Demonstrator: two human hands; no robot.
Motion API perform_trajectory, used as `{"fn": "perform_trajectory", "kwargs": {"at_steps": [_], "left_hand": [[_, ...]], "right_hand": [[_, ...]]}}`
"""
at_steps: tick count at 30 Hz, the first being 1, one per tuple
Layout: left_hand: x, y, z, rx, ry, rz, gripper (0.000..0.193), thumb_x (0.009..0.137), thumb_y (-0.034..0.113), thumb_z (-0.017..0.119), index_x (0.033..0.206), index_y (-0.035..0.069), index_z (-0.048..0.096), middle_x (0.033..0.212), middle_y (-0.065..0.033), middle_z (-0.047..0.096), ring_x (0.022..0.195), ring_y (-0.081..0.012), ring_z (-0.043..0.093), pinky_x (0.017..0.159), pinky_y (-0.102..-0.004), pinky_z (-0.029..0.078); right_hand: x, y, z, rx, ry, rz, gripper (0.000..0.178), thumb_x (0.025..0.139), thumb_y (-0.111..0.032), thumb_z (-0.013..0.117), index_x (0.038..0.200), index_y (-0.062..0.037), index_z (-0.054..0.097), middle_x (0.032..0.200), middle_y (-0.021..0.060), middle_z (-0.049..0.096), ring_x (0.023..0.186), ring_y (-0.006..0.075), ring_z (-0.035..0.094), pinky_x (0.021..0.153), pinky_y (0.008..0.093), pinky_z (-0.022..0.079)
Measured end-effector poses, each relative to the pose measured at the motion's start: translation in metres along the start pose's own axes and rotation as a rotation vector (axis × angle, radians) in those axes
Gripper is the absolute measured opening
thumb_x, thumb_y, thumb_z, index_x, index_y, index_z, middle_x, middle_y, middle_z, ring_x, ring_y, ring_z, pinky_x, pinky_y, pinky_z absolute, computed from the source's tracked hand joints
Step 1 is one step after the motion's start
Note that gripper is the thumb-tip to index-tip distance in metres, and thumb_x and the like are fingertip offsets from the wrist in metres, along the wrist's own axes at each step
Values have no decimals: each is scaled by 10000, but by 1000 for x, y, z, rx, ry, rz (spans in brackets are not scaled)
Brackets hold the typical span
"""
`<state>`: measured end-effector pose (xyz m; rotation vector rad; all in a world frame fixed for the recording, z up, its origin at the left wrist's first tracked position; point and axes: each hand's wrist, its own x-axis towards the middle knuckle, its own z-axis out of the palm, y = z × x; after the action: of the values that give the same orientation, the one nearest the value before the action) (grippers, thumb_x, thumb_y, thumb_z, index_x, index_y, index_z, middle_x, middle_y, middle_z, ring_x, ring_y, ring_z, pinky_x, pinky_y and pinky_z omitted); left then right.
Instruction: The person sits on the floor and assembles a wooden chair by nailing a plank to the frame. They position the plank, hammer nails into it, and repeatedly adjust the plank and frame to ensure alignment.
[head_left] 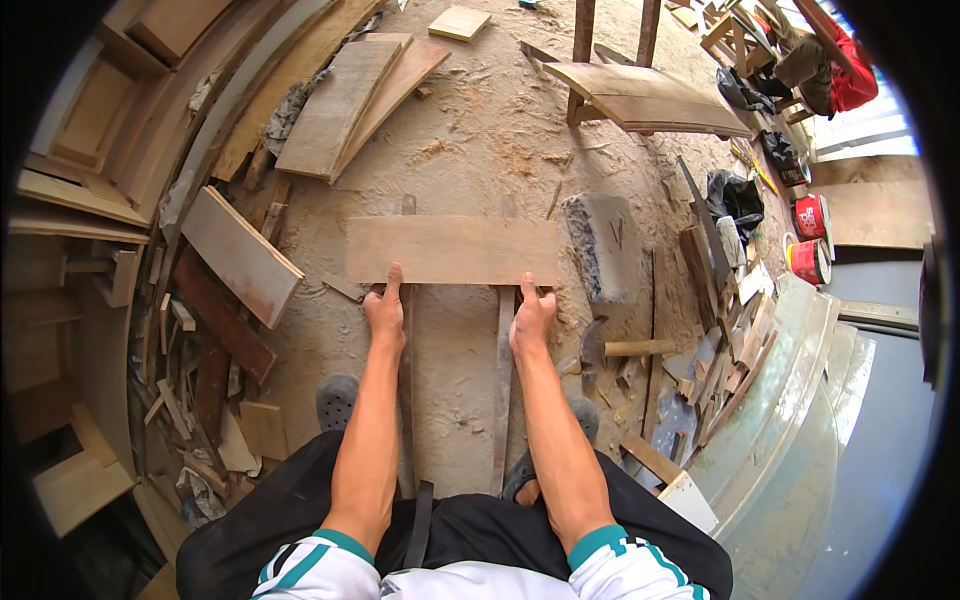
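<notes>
A flat rectangular wooden board point(450, 250) lies crosswise in front of me, over two narrow parallel wooden rails point(503, 400) that run away from my legs. My left hand point(385, 312) grips its near edge toward the left end, thumb on top and fingers underneath. At the near right corner my right hand point(532, 318) holds the same board the same way. The fingers under the board are mostly hidden. To the right of it lies a rough grey slab point(603, 248). A hammer point(630, 349) with a wooden handle rests below that slab.
Planks point(345, 105) lean at the upper left, with a pale board point(242, 255) nearer me. A curved wooden panel point(650, 98) stands far right. Offcuts point(730, 370) and red cans point(808, 260) crowd the right side. Another person in red point(852, 75) is at the upper right.
</notes>
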<state>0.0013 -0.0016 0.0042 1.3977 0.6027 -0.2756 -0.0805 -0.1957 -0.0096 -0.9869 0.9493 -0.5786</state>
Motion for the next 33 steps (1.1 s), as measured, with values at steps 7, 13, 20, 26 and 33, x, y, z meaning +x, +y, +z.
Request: {"fn": "perform_trajectory", "kwargs": {"at_steps": [7, 13, 20, 26, 33], "left_hand": [[5, -3, -3, 31, -10, -19, 728, 793, 532, 808, 1154, -71, 617, 1115, -114, 640, 1001, -182, 583, 888, -330, 466], [4, -1, -2, 83, 31, -18, 756, 786, 558, 802, 1157, -73, 613, 1112, -108, 640, 1003, -179, 578, 912, -318, 448], [6, -1, -2, 69, 15, -32, 715, 807, 514, 804, 1151, -82, 608, 1108, -99, 648, 1005, -163, 578, 895, -309, 457], [8, -3, -1, -5, 9, -27, 653, 830, 441, 808, 1164, -81, 605, 1122, -100, 651, 993, -159, 588, 871, -314, 485], [11, -6, -3, -22, 19, -39, 641, 834, 415, 811, 1185, -76, 598, 1155, -111, 646, 1015, -168, 592, 888, -321, 485]], "right_hand": [[-4, -5, 3, 27, 5, 24, 516, 928, -184, 707, 1315, 58, 466, 1306, 137, 566, 1196, 212, 539, 1044, 333, 390], [-2, -5, 2, -1, 4, 38, 527, 925, -196, 710, 1313, 63, 466, 1298, 138, 567, 1179, 213, 542, 1032, 333, 397], [1, -4, 1, -4, 16, 38, 538, 920, -190, 711, 1309, 81, 457, 1303, 147, 561, 1182, 217, 534, 1036, 340, 391], [0, -4, -1, -4, -7, 15, 570, 920, -207, 717, 1329, 77, 439, 1324, 152, 551, 1201, 224, 528, 1051, 346, 382], [-2, -3, 1, -15, -5, 13, 591, 918, -233, 728, 1334, 70, 438, 1335, 149, 545, 1216, 225, 521, 1061, 345, 373]]}}
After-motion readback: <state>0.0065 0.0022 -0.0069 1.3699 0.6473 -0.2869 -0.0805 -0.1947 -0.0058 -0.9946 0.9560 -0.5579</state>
